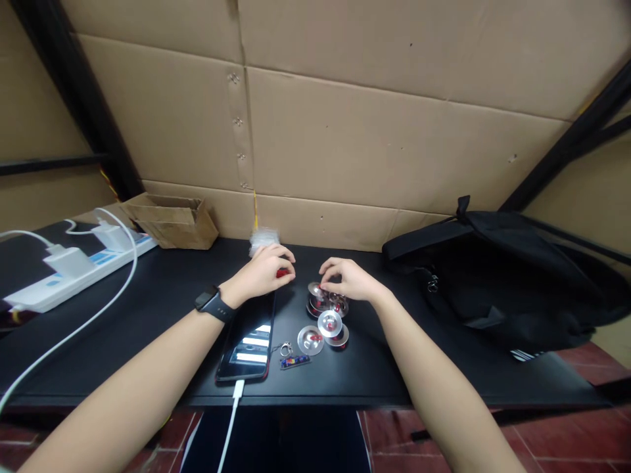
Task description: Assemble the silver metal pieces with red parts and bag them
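Note:
My left hand [269, 270] is curled above the top of a dark phone [246, 348], with a small red piece [282, 272] showing between thumb and fingers. The exact shape of that piece is hidden. On the left wrist is a black watch [215, 302]. My right hand [351, 278] bends its thumb and fingertips onto the top silver domed disc [315, 290] of a pile. Several more shiny discs with red bits at their centres lie below it, among them a flat one [310, 340] and a tilted one [330, 323].
A keyring with a dark patterned tag [294, 361] lies near the front edge. Behind my left hand is a clear plastic bundle [263, 238]. At left are a cardboard box [175, 223] and a power strip [54, 289]; a black bag [503, 282] fills the right.

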{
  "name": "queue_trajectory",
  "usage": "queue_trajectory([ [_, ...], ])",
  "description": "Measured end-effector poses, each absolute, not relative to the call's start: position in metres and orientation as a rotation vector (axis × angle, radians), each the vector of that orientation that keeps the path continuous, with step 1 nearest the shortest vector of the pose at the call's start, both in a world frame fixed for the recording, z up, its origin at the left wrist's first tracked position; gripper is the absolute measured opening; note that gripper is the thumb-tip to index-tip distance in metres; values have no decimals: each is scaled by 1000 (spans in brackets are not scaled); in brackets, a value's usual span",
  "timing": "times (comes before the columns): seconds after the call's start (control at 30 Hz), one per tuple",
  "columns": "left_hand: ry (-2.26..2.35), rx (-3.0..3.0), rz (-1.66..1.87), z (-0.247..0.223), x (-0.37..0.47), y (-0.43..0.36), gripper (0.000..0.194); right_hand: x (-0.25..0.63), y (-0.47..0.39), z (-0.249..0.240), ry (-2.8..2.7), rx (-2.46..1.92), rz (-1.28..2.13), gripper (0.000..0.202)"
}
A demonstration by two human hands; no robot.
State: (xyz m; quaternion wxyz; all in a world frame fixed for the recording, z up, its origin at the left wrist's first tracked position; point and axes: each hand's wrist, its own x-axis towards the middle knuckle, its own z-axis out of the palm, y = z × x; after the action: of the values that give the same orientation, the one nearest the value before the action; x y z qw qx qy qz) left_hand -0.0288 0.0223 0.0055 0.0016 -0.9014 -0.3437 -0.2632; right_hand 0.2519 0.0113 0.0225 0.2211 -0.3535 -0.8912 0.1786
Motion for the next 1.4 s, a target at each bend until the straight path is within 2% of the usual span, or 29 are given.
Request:
queue_trajectory([
  [0.13,-1086,-2888,-940,5,-23,20,16,246,10,25,-2168,-963,632,9],
  [0.37,-1055,-2885,-1428,8,-8,10,19,236,10,18,-1976,-880,804,17],
  [0.67,-1062,-2814,-1448,7,-4,7,10,225,7,13,-1910,-877,867,18],
  [0.7,-1063,-2797,-1437,7,-4,7,9,225,6,13,-1909,-859,882,22],
  [0.8,-1075,-2744,-1435,5,-3,7,6,223,4,11,-1914,-790,980,51],
  [0.87,-1078,-2721,-1453,5,-1,6,6,220,1,9,-1904,-779,1014,63],
  [1.0,-1071,-2722,-1436,7,-2,5,6,215,-1,6,-1887,-805,948,58],
  [1.13,-1135,-2736,-1207,10,-19,16,6,226,6,10,-1943,-905,816,53],
  [1.23,-1241,-2781,-1003,5,-42,33,7,251,19,14,-2005,-1067,584,49],
  [1.33,-1308,-2818,-947,-4,-59,48,11,283,33,15,-2100,-1316,289,42],
  [1.4,-1277,-2872,-945,-9,-65,55,15,300,40,13,-2143,-1480,241,42],
])
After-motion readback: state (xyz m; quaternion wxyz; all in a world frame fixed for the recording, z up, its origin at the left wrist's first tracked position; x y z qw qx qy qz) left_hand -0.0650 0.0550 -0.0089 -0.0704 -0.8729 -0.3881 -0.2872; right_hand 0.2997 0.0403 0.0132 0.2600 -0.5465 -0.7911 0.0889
